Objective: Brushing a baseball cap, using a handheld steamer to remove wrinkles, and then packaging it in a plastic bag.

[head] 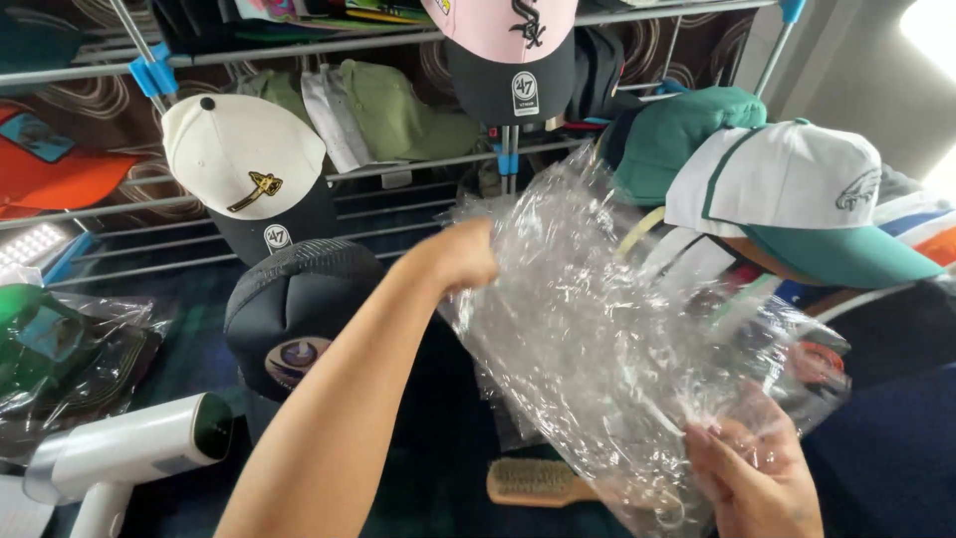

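Head view: both hands hold a crinkled clear plastic bag (588, 339) up in front of a metal wire rack (418, 164) hung with caps. The left hand (460, 254) is closed on the bag's upper edge, its fingers curled out of sight behind the film, so the exact grip cannot be told. The right hand (754, 478) pinches the bag's lower corner, its fingers (719, 445) shut on the plastic, partly seen through it. The bag hangs stretched and slanting between the two hands, from the left fingers down to the right fingers.

Just below the bag, near the right fingers, a wooden brush (533, 481) lies on a dark surface. Below and to the left of the left fingers sits a black mesh-backed cap (299, 309) with a round patch, and above that a cream cap with a black brim (244, 174) hangs on the rack. Above the left fingers hangs a pink and black cap (508, 50). Above the right fingers, behind the bag, sit a white cap with a teal brim (797, 194) and a green cap (677, 134). Well apart, at the lower left, stands a white handheld steamer (129, 453), beside a bagged dark cap (70, 354).
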